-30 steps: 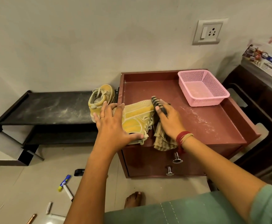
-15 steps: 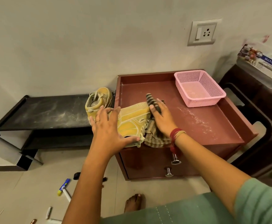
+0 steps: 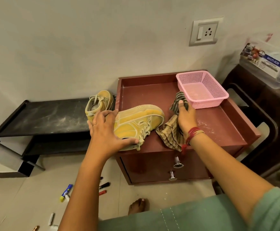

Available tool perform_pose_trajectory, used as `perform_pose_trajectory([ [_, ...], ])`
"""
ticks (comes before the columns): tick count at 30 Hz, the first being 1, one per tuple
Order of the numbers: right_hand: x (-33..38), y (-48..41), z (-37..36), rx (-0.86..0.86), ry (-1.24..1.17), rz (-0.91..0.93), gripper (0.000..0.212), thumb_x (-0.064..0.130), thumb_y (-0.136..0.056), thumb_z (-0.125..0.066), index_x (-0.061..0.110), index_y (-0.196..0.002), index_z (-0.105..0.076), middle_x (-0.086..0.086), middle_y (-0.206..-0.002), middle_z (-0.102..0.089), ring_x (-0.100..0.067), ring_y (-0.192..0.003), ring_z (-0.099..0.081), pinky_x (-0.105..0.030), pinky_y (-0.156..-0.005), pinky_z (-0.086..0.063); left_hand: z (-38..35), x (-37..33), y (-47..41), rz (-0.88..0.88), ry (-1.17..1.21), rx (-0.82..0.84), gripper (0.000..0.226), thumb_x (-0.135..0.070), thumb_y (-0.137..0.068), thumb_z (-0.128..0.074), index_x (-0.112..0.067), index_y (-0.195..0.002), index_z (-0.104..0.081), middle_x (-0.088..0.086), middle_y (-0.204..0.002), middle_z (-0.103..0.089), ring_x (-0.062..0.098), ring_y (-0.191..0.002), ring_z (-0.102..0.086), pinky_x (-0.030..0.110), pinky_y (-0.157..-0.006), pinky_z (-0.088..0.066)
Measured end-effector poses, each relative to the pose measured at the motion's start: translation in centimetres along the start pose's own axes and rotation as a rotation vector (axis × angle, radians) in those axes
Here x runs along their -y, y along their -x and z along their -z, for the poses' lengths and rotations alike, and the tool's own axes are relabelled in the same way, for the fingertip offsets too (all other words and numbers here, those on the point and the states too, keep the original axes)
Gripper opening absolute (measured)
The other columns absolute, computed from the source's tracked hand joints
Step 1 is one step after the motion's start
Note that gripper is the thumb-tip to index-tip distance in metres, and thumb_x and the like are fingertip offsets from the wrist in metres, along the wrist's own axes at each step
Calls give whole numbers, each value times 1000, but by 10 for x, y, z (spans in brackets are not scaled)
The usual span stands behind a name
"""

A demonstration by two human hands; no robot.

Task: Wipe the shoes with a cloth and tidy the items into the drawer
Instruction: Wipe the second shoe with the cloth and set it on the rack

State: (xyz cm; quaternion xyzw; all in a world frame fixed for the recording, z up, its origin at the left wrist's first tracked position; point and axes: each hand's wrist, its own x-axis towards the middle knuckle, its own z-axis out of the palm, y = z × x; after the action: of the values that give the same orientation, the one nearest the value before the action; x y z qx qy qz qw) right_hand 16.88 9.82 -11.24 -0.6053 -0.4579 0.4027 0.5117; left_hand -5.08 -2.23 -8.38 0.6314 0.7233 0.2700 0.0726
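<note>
A raised rim (image 3: 146, 77) walls the surface (image 3: 144, 94) at back and both sides; the front edge is open. The pink basket (image 3: 207, 103) blocks the back right corner. The shoe (image 3: 136, 120) and cloth (image 3: 171, 134) occupy the front left. Bare room: back left, front right.

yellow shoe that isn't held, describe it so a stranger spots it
Find the black shelf left of the red-brown cabinet. The shoe sits at its right end. Unlike its twin on the cabinet, gripped by the left hand, it stands upright.

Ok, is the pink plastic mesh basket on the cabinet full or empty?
Empty: the pink plastic mesh basket shows only its bare perforated floor, nothing inside.
</note>
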Motion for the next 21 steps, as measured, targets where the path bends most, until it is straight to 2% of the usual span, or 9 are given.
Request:
perform_pose_trajectory([
  [2,1,11,-7,74,83,73,35,32,-99,-39,8,-118,-55,1,-96,-57,-16,-88,-51,-19,-76,-43,0,1,-1,14,16,-3,123,-87,-37,-56,-27,-143,-38,-3,-133,-32,20,-138,-19,59,-116,-7],
  [3,-2,18,-14,163,147,149,38,36,-99,-38,11,-124,-53,1,-104,-60,-17,-97,-53,-23,-85,-44,0,1,-1,18,20,-5,123,-86,-37,-57,-28,-143,-38,-3,-133,-32,20,-136,-21,59,-115,-12],
  [6,-15,31,-34,441,359,391,44,39,-98,-37,24,-140,-39,3,-147,-36,-15,-135,-27,-34,-110,-17,0,3,-1,19,29,0,120,-86,-38,-60,-30,-142,-38,-4,-131,-32,18,-131,-23,58,-112,-21],
  [7,-19,28,-37,427,339,365,44,39,-98,-36,23,-139,-40,1,-149,-33,-16,-138,-24,-35,-112,-14,0,2,0,17,31,3,119,-85,-39,-61,-30,-142,-38,-7,-129,-31,16,-129,-23,59,-111,-23],
  [10,-25,18,-35,299,150,117,40,37,-98,-38,12,-128,-50,-13,-134,-49,-29,-127,-43,-45,-108,-33,1,5,2,-8,43,24,117,-84,-41,-64,-32,-142,-37,-16,-121,-25,10,-126,-21,61,-110,-25],
  [13,-24,25,-31,353,275,296,44,37,-98,-38,20,-137,-43,-5,-148,-35,-19,-136,-29,-38,-114,-21,4,10,0,-27,65,38,113,-84,-44,-64,-35,-142,-35,-21,-118,-22,-2,-118,-18,59,-109,-27],
  [16,-23,23,-20,412,222,301,39,32,-98,-41,14,-132,-49,-7,-139,-46,-19,-129,-39,-37,-110,-30,5,11,-1,-39,78,53,111,-83,-45,-64,-36,-141,-35,-22,-118,-22,-9,-113,-13,60,-110,-26],
  [18,-21,13,-10,373,181,155,31,29,-99,-41,10,-114,-58,-11,-111,-60,-24,-106,-55,-32,-89,-43,5,11,-1,-49,82,46,110,-82,-45,-65,-35,-140,-36,-21,-119,-23,-7,-116,-12,61,-110,-25],
  [21,-11,6,-7,177,156,85,28,28,-99,-40,7,-103,-59,-14,-107,-60,-23,-97,-55,-26,-78,-37,3,12,1,-49,102,22,110,-80,-45,-66,-36,-140,-35,-16,-122,-24,-2,-119,-14,48,-112,-26],
])
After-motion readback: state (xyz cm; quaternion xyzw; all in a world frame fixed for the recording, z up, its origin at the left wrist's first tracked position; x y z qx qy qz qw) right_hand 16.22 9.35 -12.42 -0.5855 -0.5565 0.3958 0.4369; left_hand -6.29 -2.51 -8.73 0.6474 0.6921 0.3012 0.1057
